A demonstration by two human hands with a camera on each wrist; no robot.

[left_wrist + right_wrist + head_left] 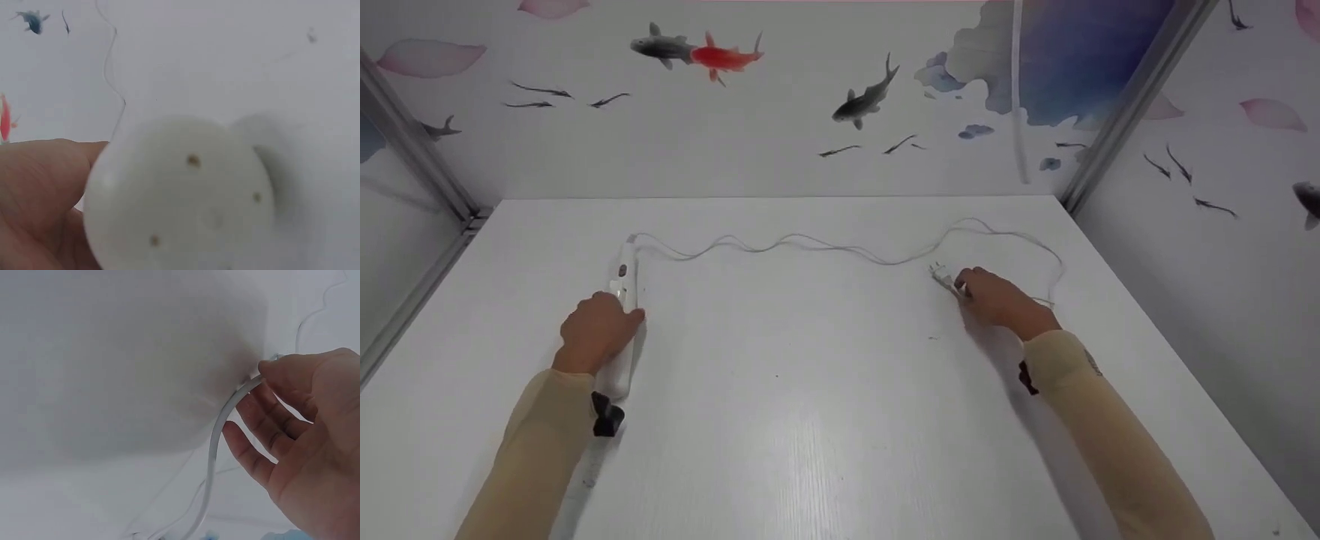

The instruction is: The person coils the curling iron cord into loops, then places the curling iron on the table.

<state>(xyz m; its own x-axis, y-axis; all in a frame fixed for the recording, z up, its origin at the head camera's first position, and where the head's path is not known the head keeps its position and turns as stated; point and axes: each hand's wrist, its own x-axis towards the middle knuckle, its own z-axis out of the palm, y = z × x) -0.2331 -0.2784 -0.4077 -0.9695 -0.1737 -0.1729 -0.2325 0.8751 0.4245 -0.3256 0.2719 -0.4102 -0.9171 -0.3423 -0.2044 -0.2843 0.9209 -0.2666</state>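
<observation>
A long white appliance (619,375) lies at the left of the table, with a small brown switch-like spot near its far end. My left hand (598,330) grips it around the middle, thumb on its right side. In the left wrist view the near end of the appliance (185,197) looks rounded, with several brown dots; its exact kind cannot be told. My right hand (997,296) pinches the white power cord (216,433) between thumb and fingers. Just beyond those fingertips a two-pin plug (940,273) points away to the upper left.
A thin cord (840,247) runs in waves from the appliance's far end across the table (810,390), looping at the right behind my right hand. Printed walls (780,142) with fish and petals stand at the back and sides, joined by metal posts (1140,105).
</observation>
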